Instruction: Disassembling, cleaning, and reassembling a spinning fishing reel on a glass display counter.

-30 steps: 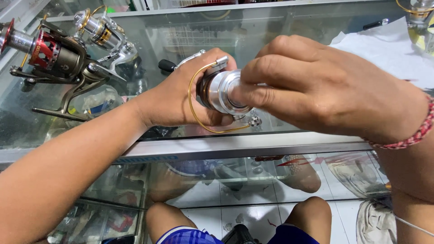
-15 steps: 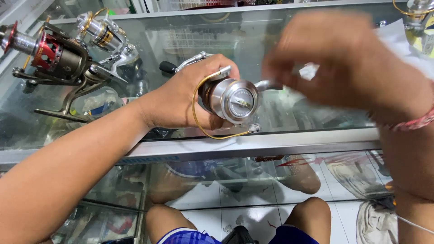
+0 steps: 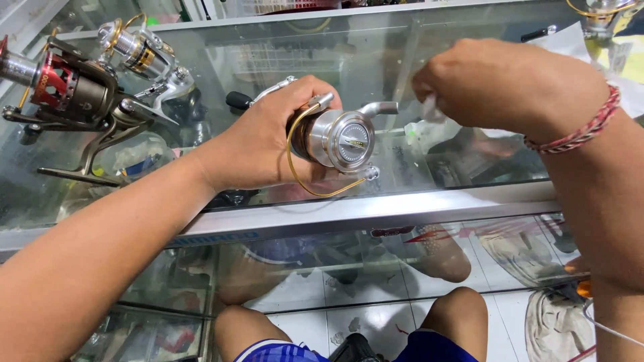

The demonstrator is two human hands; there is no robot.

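Note:
My left hand grips a silver spinning fishing reel above a glass counter, with the spool's round front cap facing me and a gold bail wire looping below it. My right hand hovers to the right of the reel, apart from it, with fingers pinched on a small pale scrap that is blurred. A red and white braided band circles my right wrist.
Two more reels rest on the glass at the far left: a dark one with red parts and a silver and gold one. Paper lies at the back right. Goods show inside the case; my knees are below.
My right hand let go of the reel's spool cap and drew away to the right. The left hand kept hold of the reel in nearly the same place.

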